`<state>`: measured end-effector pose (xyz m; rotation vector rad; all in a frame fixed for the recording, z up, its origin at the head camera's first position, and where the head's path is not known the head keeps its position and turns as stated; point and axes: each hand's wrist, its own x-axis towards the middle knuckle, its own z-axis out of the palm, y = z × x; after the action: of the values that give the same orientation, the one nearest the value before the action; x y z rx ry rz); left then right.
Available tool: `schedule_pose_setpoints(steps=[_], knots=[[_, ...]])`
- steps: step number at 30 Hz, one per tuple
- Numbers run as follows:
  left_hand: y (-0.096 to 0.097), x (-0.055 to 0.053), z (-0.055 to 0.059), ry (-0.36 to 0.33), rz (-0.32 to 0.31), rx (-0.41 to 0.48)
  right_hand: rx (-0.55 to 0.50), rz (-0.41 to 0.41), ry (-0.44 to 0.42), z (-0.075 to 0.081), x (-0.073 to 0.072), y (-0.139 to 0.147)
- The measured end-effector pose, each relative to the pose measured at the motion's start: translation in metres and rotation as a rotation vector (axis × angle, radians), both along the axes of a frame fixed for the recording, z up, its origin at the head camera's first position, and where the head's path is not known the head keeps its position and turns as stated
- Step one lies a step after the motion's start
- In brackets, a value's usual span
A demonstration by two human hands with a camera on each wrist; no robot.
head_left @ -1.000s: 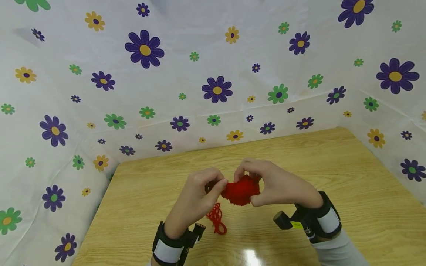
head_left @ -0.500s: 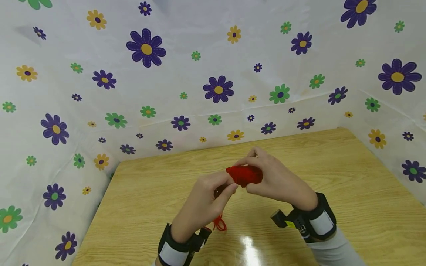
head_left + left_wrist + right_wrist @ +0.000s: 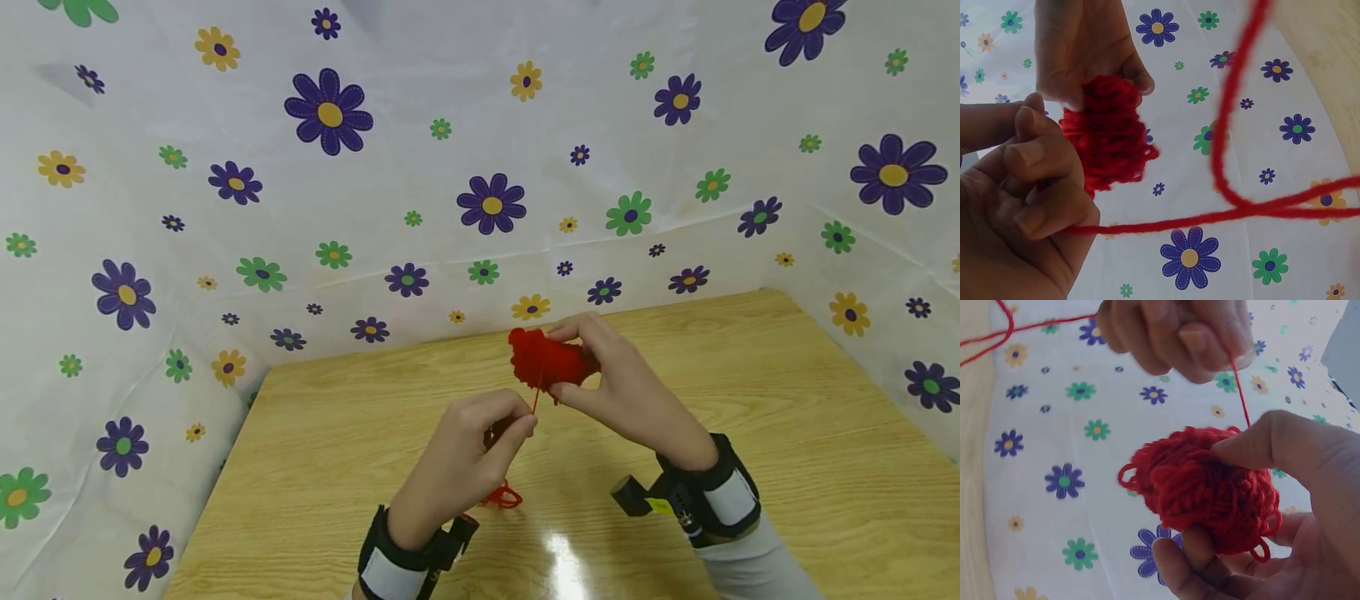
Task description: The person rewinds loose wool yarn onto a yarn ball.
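A bundle of red yarn, wound thick with small loops sticking out, is held above the table by my right hand. In the right wrist view the thumb presses on top of the ball and the fingers curl beneath it. My left hand, lower and to the left, pinches a single yarn strand that runs taut up to the bundle. From the left fist another length of yarn trails away, crossing a loose loop. A small heap of loose yarn lies on the table, partly behind the left hand.
The wood-grain table stands against a white flower-print sheet that covers the back and sides. Each wrist wears a black strap with a camera; the right camera mount juts inward.
My right hand has lifted the yarn bundle up and away from the left hand. A strand now stretches between them. The left hand has shifted slightly right, and the loose heap has moved a little.
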<state>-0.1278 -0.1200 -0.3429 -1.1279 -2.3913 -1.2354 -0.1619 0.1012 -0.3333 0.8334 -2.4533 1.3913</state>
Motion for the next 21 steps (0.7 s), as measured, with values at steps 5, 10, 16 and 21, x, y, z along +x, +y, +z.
schedule_pose_setpoints(steps=[5, 10, 16, 21], knots=[[0.001, -0.001, -0.002, -0.013, -0.005, 0.0, -0.174, 0.101, -0.158, 0.002, 0.001, 0.003], [0.003, -0.002, -0.002, -0.015, -0.01, -0.002, -0.373, 0.243, -0.324, 0.008, 0.004, 0.01], [0.003, -0.003, -0.003, -0.005, -0.012, -0.007, -0.458, 0.36, -0.412, 0.012, 0.007, 0.02], [0.002, -0.005, -0.005, -0.006, -0.009, -0.006, -0.434, 0.416, -0.432, 0.011, 0.008, 0.024]])
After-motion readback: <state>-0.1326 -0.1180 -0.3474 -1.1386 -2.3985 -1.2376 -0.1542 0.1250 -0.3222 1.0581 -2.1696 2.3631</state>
